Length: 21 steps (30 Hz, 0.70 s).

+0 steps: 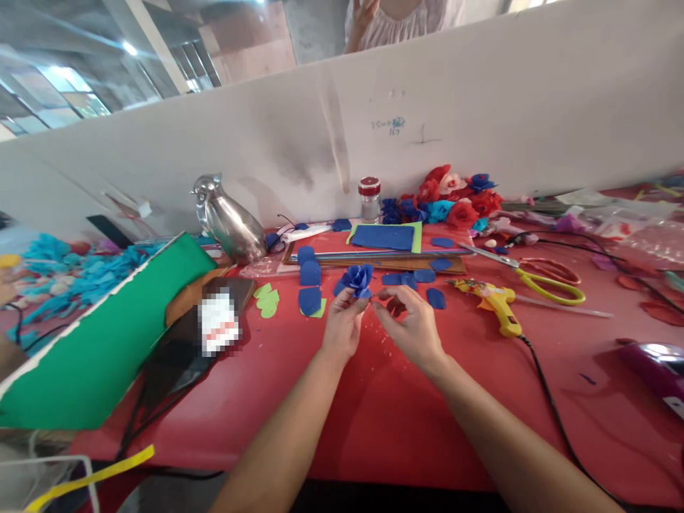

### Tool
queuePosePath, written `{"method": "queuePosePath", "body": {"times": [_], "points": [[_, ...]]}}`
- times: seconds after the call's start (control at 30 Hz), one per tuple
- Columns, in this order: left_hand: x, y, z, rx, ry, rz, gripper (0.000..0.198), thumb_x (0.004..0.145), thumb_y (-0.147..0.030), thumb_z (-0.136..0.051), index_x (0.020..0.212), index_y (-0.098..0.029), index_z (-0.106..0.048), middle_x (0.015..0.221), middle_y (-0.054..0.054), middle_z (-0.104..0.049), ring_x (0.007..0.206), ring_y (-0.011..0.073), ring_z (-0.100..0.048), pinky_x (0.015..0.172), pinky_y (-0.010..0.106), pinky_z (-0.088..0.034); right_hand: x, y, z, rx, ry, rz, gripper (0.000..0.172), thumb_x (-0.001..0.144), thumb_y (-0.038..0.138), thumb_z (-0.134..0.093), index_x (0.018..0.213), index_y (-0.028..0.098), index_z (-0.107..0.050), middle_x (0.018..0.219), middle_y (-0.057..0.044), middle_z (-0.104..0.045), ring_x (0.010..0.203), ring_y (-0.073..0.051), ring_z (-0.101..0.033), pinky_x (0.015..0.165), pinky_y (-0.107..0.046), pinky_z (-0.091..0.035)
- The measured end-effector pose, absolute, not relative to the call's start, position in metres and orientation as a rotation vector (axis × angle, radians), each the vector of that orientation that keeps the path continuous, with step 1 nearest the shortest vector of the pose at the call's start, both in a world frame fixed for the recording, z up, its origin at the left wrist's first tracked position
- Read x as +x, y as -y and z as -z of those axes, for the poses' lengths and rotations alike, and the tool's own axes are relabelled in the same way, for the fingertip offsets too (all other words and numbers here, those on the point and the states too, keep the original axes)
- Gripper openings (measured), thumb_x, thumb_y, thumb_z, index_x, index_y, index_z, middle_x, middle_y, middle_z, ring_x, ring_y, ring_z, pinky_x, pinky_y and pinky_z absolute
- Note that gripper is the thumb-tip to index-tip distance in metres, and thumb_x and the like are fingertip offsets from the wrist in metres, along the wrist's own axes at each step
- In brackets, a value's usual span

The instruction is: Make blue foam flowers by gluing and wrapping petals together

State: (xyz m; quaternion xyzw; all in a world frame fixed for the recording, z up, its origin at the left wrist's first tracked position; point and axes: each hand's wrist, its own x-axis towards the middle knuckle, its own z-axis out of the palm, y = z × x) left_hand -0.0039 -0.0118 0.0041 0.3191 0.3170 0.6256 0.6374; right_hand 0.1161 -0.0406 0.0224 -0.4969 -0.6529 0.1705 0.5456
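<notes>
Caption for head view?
Left hand holds a blue craft flower, right hand at its base, above a red table with yellow glue gun and scissors.

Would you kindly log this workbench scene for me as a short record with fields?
Left hand: holds blue flower
Right hand: fingertips pinched at the flower's base
Table: red
Right of hands: glue gun, scissors
Behind hands: blue petals, green leaves
By the wall: steel jug, jar, flower pile
</notes>
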Motion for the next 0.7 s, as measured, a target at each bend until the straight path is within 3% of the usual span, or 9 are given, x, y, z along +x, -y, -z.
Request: {"method": "queuePosePath", "body": {"times": [0.3, 0.7], "points": [[-0.004, 0.016, -0.005, 0.800, -0.692, -1.337, 0.025, 0.050, -0.023, -0.084, 0.070, -0.021, -0.069, 0.076, -0.003, -0.069, 0.078, 0.0122, -0.059, 0.087, 0.030, -0.040, 0.120, 0.043, -0.025, -1.006, 1.606, -0.154, 0.012, 0.082, 0.014, -0.055, 0.089, 0.022, -0.060, 0.086, -0.003, -0.058, 0.057, -0.009, -0.051, 0.056, -0.024, -0.049], [-0.004, 0.017, -0.004, 0.757, -0.597, -1.284, 0.024, 0.050, -0.022, -0.085, 0.069, -0.021, -0.069, 0.073, -0.004, -0.067, 0.073, 0.0092, -0.057, 0.080, 0.026, -0.041, 0.133, 0.036, -0.026, -0.844, 1.724, 0.075, 0.017, 0.085, 0.008, -0.051, 0.087, 0.023, -0.059, 0.084, -0.004, -0.061, 0.076, -0.014, -0.060, 0.067, -0.026, -0.051]]}}
